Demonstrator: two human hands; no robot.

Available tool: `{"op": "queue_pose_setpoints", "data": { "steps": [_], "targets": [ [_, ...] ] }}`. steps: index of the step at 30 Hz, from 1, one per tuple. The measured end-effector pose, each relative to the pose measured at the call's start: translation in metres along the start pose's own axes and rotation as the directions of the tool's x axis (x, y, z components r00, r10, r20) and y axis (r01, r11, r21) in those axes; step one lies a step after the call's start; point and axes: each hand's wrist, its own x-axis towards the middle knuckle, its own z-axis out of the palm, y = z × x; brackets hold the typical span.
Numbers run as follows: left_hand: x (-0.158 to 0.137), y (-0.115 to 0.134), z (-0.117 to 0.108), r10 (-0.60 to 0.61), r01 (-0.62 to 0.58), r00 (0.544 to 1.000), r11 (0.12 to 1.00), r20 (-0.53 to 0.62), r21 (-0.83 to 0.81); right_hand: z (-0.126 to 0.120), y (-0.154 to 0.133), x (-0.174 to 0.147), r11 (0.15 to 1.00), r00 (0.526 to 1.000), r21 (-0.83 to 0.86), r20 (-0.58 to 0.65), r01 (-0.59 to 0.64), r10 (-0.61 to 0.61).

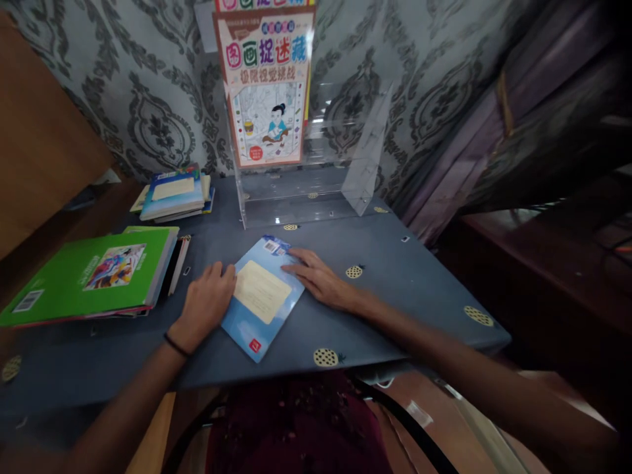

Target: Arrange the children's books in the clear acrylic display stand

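Note:
A thin blue book (284, 316) with a pale yellow panel and a barcode lies at a slant on the tablecloth. Its back cover appears to face up. My left hand (210, 296), with a dark band at the wrist, is closed at the book's left edge, fingers curled against it. From the right, my right hand (320, 280) reaches over the upper right edge. Its fingers are stretched out and rest on the cover; the thumb is hard to see.
To the left lies a stack topped by a large green book (64, 276). Behind it sits a pile of smaller books (172, 191). A clear acrylic stand (365, 158) at the back holds upright picture books (269, 92). Grey patterned curtain (158, 125) hangs behind the table (395, 303).

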Motion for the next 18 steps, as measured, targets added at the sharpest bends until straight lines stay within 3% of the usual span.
{"op": "queue_pose_setpoints", "data": {
  "steps": [2, 5, 9, 13, 18],
  "targets": [
    [-0.015, 0.006, -0.008, -0.016, 0.016, 0.996, 1.000, 0.086, 0.010, -0.003, 0.012, 0.014, 0.998, 0.997, 0.033, 0.049, 0.058, -0.060],
    [-0.030, 0.014, -0.013, -0.006, 0.001, 0.988, 0.999, 0.152, 0.036, -0.007, 0.028, 0.033, 0.999, 0.998, -0.002, 0.049, 0.039, -0.039],
    [-0.018, 0.022, -0.006, 0.066, -0.064, 0.997, 0.996, -0.040, 0.059, -0.009, 0.040, 0.039, 0.988, 0.991, -0.084, -0.006, -0.132, 0.132],
    [0.026, 0.030, 0.016, 0.190, -0.217, 0.952, 0.972, -0.241, -0.091, -0.017, 0.041, 0.030, 0.961, 0.969, -0.124, -0.026, -0.248, 0.247],
    [0.072, 0.051, 0.024, 0.267, -0.333, 0.914, 0.923, -0.306, -0.191, -0.027, 0.044, 0.025, 0.956, 0.958, -0.067, -0.051, -0.287, 0.284]
  ]
}}
